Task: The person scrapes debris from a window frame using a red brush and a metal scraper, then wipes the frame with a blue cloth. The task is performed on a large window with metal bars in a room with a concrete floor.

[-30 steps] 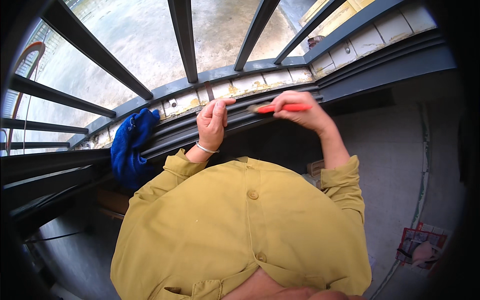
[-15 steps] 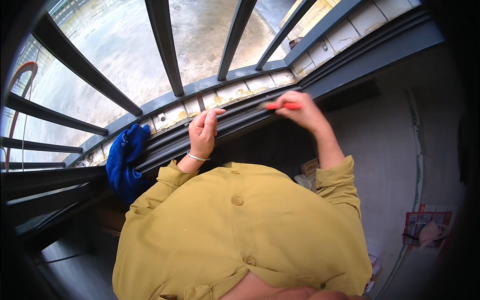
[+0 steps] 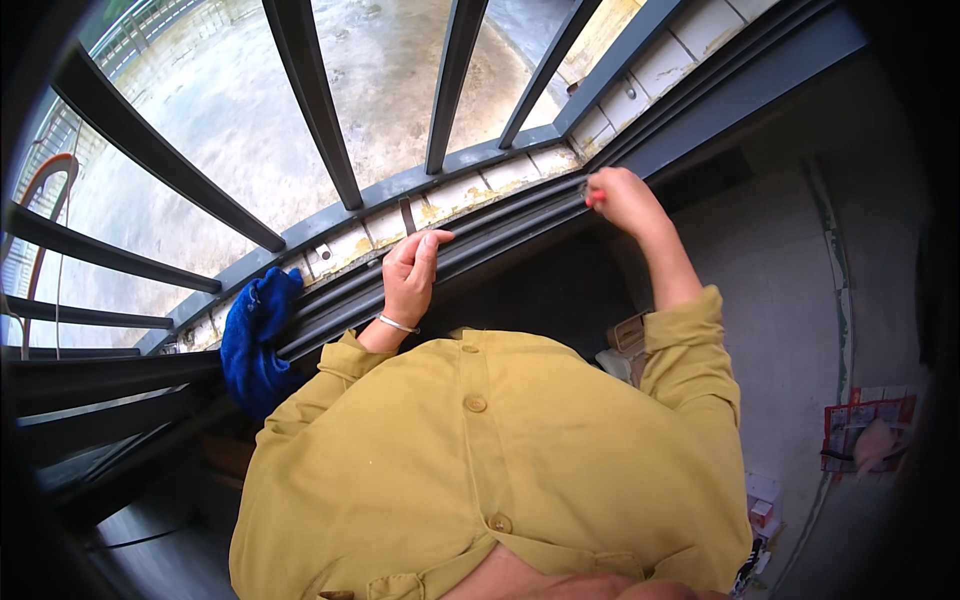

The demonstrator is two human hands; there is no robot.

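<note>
My right hand (image 3: 622, 203) is closed around a small brush with a red handle (image 3: 597, 197). It is at the right part of the dark window track (image 3: 500, 228), and its working end is mostly hidden by the hand and blurred. Over the middle of the same track, my left hand (image 3: 410, 278) has its fingers curled together with the thumb against them, and nothing shows in it. A bangle circles that wrist. To its left, a blue cloth (image 3: 258, 340) hangs over the track.
Dark metal bars (image 3: 315, 105) stand beyond the track. A strip of worn white tiles (image 3: 512, 175) runs along their foot. At lower right, a red-edged hanging organizer (image 3: 842, 440) is on the grey wall. A brown box (image 3: 628, 335) sits below my right forearm.
My right hand has moved right along the track with the brush. My left hand stays nearly where it was. The view has shifted slightly.
</note>
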